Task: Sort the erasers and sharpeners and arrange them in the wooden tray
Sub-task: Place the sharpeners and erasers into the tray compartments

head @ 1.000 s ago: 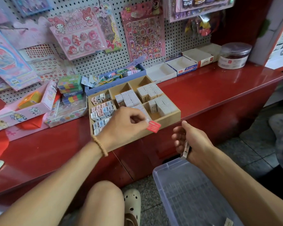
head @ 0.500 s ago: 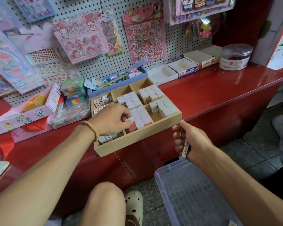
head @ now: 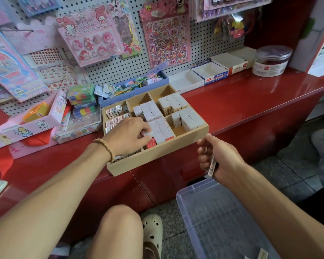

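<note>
A wooden tray [head: 157, 158] with several compartments sits on the red counter, its front edge jutting past the counter's rim. White boxed erasers [head: 153, 116] fill the middle and right compartments; small sharpeners [head: 115, 113] lie in the left ones. My left hand [head: 127, 134] is inside the tray and pinches a red-and-white eraser [head: 151, 141], standing it at the front of the middle row. My right hand [head: 216, 156] hovers just past the tray's right front corner, curled around a thin boxed eraser [head: 211, 166].
A clear plastic bin [head: 223, 217] stands on the floor below my right hand. Open white boxes [head: 187, 81], a round jar [head: 270, 60], and pink stationery boxes [head: 37, 120] line the counter under the pegboard. My knee and shoe are below.
My left hand carried the red eraser from in front of the tray down into the middle compartment. My right hand has stayed near the tray's corner with its eraser.
</note>
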A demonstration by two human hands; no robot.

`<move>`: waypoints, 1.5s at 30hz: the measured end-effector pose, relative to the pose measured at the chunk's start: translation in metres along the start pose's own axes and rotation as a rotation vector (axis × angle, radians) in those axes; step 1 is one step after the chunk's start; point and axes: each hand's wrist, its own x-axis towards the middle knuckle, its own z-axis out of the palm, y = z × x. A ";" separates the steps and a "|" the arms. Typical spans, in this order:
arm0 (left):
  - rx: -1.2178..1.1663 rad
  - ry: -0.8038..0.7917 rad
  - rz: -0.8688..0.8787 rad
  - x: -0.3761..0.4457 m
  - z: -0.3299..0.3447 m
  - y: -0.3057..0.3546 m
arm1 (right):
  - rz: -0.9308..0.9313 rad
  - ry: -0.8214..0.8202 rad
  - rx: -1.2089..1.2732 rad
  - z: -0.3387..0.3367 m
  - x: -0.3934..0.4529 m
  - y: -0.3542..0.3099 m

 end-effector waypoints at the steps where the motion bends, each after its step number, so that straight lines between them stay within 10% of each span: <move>1: 0.010 0.025 0.017 -0.003 0.006 0.001 | 0.002 0.000 0.001 0.001 0.000 0.000; 12: -0.095 0.249 -0.068 -0.022 0.046 -0.002 | 0.022 -0.002 0.053 0.008 0.002 0.006; 18: 0.391 0.269 0.093 -0.032 0.054 0.003 | 0.047 0.019 0.267 0.010 0.005 0.003; 30: -0.302 0.471 0.294 -0.042 0.047 0.095 | -0.047 0.008 0.429 0.031 0.001 -0.001; 37: -0.792 0.461 -0.146 -0.021 0.006 0.055 | -0.477 -0.246 -0.387 0.029 -0.003 -0.002; 45: -0.639 0.187 -0.038 0.001 -0.033 0.005 | -0.702 -0.201 -0.791 0.052 0.010 -0.011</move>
